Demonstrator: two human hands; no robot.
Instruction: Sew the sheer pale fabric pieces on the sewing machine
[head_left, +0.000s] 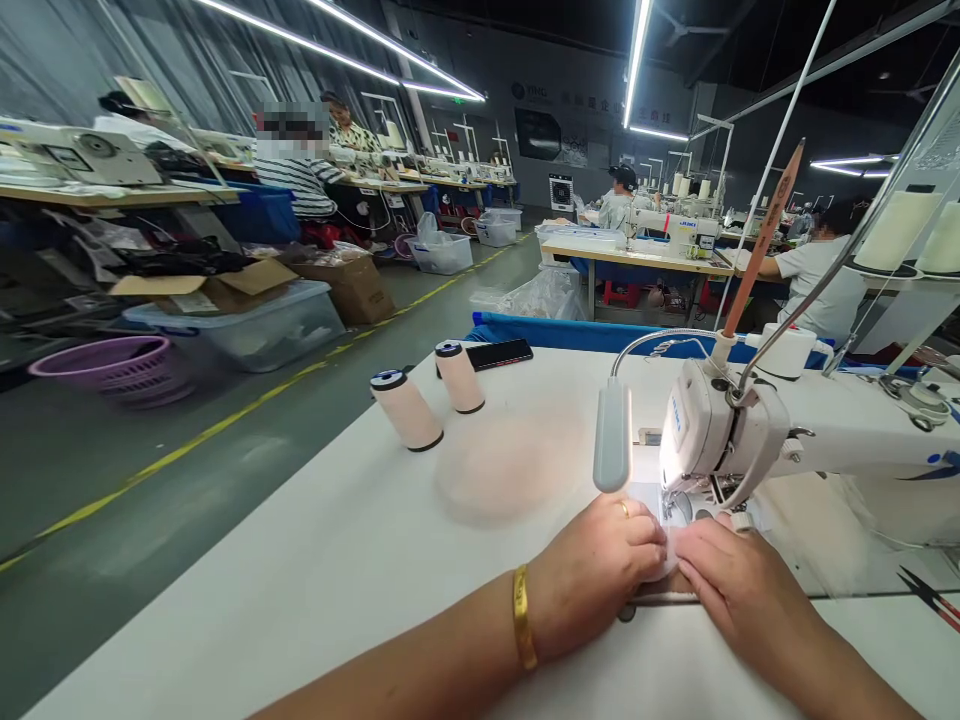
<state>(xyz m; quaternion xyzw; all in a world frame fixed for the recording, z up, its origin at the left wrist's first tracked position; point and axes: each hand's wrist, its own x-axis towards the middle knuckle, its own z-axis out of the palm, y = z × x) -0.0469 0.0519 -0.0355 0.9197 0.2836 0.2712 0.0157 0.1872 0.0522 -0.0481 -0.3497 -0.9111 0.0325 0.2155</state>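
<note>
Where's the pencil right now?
Head view, right of centre: the pencil stands slanted, tip up, at the top of the white sewing machine, up and to the right of the grey lamp.

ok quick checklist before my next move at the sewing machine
1. Left hand and right hand both in place at the sewing machine: ok.
2. Fingers clear of the needle: cannot tell, too small to make out.
3. Stitching area lit: ok, bright.
4. Material flat: cannot tell, hands partly cover it.
5. Snips away from both hands: ok.
</note>
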